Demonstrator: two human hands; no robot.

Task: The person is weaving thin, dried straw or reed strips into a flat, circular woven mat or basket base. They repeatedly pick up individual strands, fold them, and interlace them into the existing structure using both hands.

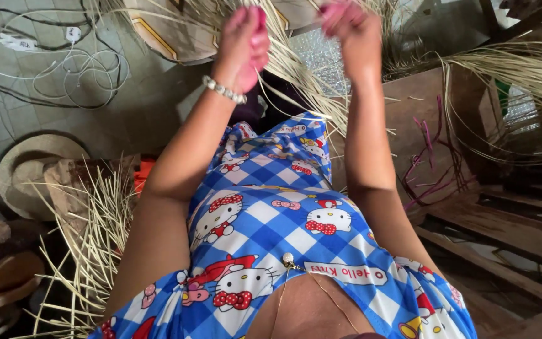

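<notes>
Head view: two hands up in pale straw

Both arms are raised in front of the person, over a blue checked dress. The left hand [244, 45], a beaded bracelet [224, 90] at its wrist, is curled nearly closed, and thin straw strands [296, 69] run just beside and behind its fingers; whether it pinches them I cannot tell. The right hand [349, 25] is closed into a loose fist among the same strands at the top edge. Below and left of the left hand lies a loose straw bundle [95, 238] beside a woven hat [29, 169]. Purple dyed strands [428, 157] lie right of the right forearm.
</notes>
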